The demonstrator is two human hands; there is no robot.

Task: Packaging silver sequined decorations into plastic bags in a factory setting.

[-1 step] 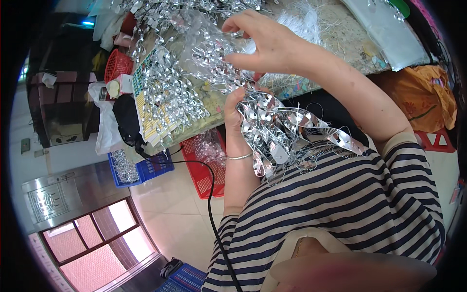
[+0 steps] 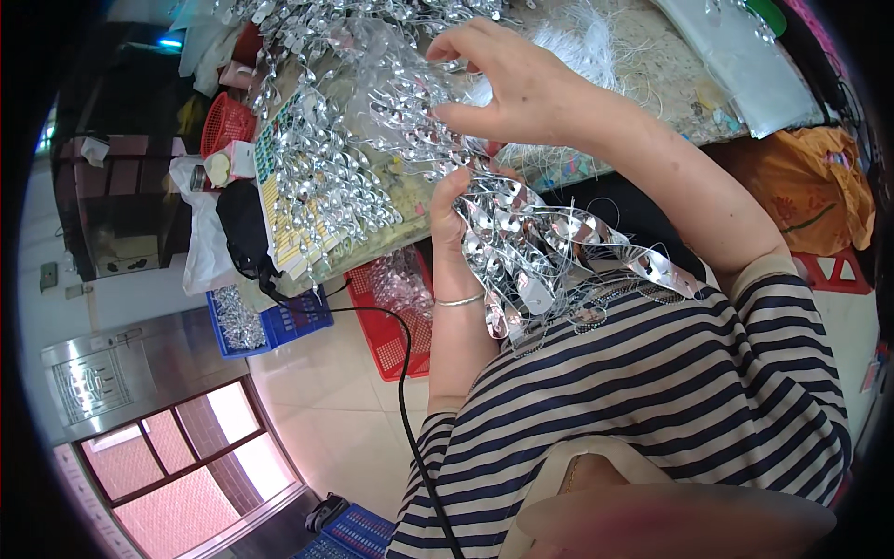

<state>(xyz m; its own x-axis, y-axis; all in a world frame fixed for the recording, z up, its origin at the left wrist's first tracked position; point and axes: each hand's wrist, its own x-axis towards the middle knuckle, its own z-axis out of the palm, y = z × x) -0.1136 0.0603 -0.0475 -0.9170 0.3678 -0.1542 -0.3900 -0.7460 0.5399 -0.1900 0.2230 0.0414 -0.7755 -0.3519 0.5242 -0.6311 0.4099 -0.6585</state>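
A bundle of shiny silver spiral strands on thin wires (image 2: 540,247) is gripped in my left hand (image 2: 449,205), with its loose ends hanging over my striped shirt. My left thumb points up, while the strands partly hide the fingers. Above it, my right hand (image 2: 517,88) is open, thumb and fingers curved apart with nothing visible between them. Beside those fingertips lies a clear plastic bag (image 2: 377,70) with silver strands in and around it; the bundle's upper end runs up toward it.
More silver strands (image 2: 340,186) cover the left of the worktable (image 2: 656,61). White threads (image 2: 582,51) lie behind my right hand. Below the table are a red crate (image 2: 386,345) and a blue crate (image 2: 303,321). A black cable (image 2: 403,373) crosses the left. An orange bag (image 2: 805,191) stands right.
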